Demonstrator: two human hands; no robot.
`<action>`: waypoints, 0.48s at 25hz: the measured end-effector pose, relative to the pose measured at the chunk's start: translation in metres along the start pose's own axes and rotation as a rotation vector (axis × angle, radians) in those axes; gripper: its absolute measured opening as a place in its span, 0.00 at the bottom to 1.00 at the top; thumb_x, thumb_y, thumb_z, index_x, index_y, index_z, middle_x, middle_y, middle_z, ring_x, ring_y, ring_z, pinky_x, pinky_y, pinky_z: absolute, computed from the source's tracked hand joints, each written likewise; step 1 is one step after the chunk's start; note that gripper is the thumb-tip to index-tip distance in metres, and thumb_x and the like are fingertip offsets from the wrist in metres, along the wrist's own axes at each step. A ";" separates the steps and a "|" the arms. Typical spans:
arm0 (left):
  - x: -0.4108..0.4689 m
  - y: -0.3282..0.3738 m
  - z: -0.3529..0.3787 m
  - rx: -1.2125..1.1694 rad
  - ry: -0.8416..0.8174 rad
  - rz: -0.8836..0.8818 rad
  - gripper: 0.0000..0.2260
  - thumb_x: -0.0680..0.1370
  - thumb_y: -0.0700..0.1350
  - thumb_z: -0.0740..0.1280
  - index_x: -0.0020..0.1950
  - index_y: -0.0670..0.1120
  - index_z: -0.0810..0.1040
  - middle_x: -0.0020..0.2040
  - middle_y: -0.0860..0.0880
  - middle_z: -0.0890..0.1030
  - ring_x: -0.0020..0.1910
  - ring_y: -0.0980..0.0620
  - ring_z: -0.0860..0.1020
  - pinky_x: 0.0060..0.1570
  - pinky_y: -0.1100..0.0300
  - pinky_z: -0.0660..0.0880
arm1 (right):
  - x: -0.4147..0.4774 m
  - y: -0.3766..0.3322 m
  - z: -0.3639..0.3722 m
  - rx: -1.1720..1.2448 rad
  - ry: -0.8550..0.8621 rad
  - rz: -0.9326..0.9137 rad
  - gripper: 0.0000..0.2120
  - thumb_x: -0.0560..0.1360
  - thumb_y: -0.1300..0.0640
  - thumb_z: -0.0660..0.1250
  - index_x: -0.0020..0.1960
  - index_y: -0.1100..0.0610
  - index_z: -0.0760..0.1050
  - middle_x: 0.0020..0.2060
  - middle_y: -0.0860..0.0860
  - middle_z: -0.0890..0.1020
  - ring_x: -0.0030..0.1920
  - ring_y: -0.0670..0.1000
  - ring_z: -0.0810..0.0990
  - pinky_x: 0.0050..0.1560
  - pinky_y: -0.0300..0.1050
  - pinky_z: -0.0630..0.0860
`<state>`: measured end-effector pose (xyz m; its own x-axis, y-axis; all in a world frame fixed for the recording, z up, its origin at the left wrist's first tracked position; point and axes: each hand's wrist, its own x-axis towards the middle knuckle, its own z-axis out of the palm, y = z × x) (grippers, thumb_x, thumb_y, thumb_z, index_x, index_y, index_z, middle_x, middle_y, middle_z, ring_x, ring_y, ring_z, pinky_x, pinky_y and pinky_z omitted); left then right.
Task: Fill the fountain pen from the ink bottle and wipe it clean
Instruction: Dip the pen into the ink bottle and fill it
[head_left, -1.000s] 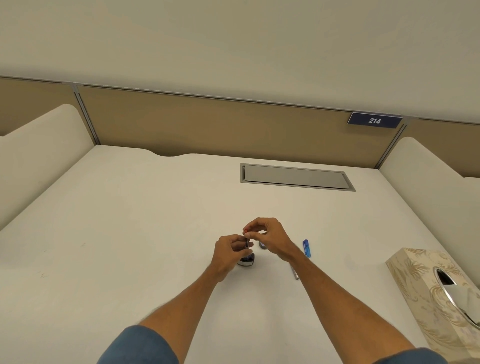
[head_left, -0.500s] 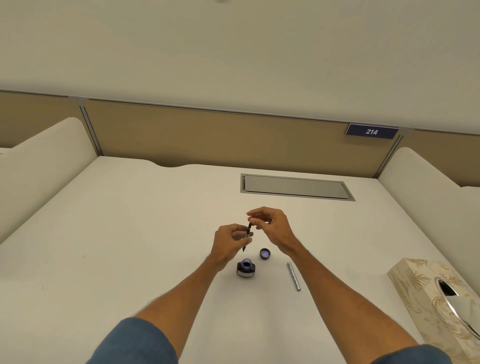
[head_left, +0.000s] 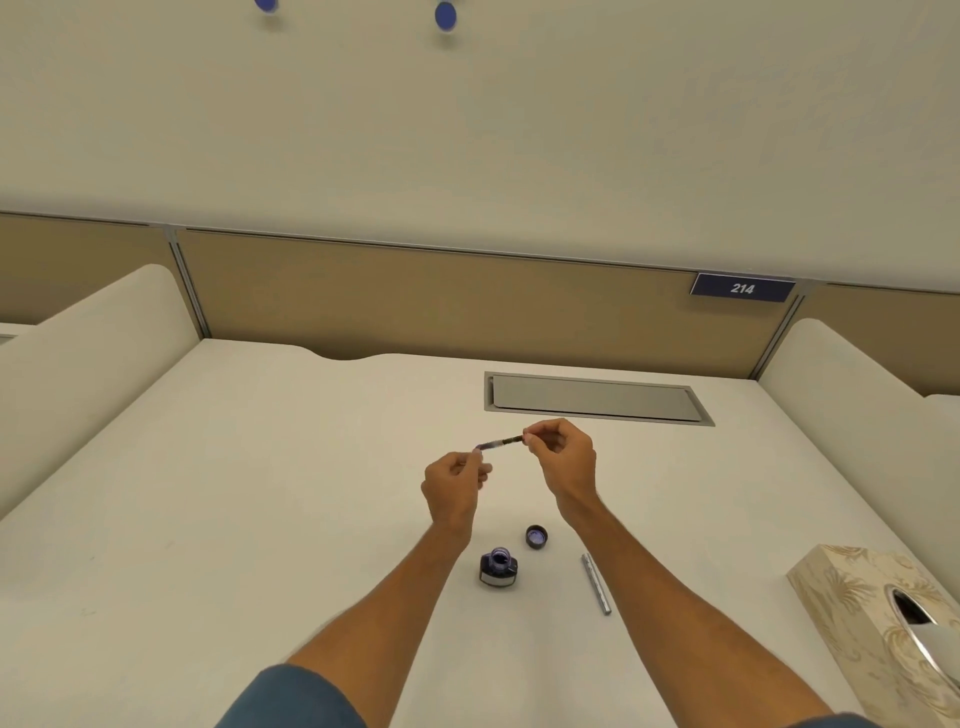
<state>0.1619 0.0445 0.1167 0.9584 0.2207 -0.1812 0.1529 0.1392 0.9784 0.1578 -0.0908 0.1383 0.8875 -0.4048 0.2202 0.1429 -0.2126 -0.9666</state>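
Both the left hand (head_left: 454, 486) and right hand (head_left: 563, 460) pinch the slim dark fountain pen (head_left: 501, 443) by its ends above the white counter (head_left: 260, 493); the open round ink bottle (head_left: 498, 567) stands below, its dark cap (head_left: 536, 535) beside it.

Single head-worn view, forward and down over the desk (head_left: 260, 493).

The person wears a top of dull blue cloth with short sleeves. The left sleeve (head_left: 291, 699) is plain and ends in a soft, rounded edge. Of the right sleeve (head_left: 836, 721) only a thin strip shows. The left forearm (head_left: 379, 608) and the right forearm (head_left: 670, 597) are bare, and so are the left hand (head_left: 452, 483) and the right hand (head_left: 563, 462). Fine hair shows near the right wrist.
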 end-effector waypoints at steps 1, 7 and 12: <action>0.001 -0.002 0.000 -0.030 -0.064 -0.081 0.09 0.77 0.44 0.68 0.44 0.38 0.82 0.39 0.41 0.85 0.39 0.46 0.82 0.42 0.58 0.81 | -0.001 0.000 0.001 0.017 0.008 0.016 0.04 0.72 0.66 0.70 0.46 0.62 0.80 0.42 0.56 0.85 0.44 0.53 0.84 0.50 0.46 0.81; 0.012 0.013 0.008 -0.326 -0.128 -0.346 0.11 0.79 0.45 0.67 0.46 0.37 0.80 0.43 0.41 0.84 0.42 0.46 0.83 0.47 0.57 0.81 | -0.011 0.004 0.004 0.073 -0.069 0.083 0.04 0.70 0.68 0.71 0.44 0.62 0.80 0.42 0.56 0.86 0.44 0.54 0.85 0.50 0.46 0.81; 0.019 0.023 0.013 -0.300 -0.180 -0.255 0.06 0.78 0.41 0.67 0.45 0.39 0.81 0.44 0.41 0.83 0.43 0.46 0.82 0.48 0.56 0.81 | -0.017 0.010 0.001 -0.087 -0.187 0.041 0.05 0.69 0.67 0.70 0.44 0.60 0.80 0.40 0.54 0.85 0.43 0.52 0.84 0.48 0.43 0.81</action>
<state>0.1865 0.0397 0.1373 0.9297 -0.0252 -0.3675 0.3392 0.4481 0.8271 0.1447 -0.0848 0.1247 0.9589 -0.2444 0.1445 0.0734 -0.2783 -0.9577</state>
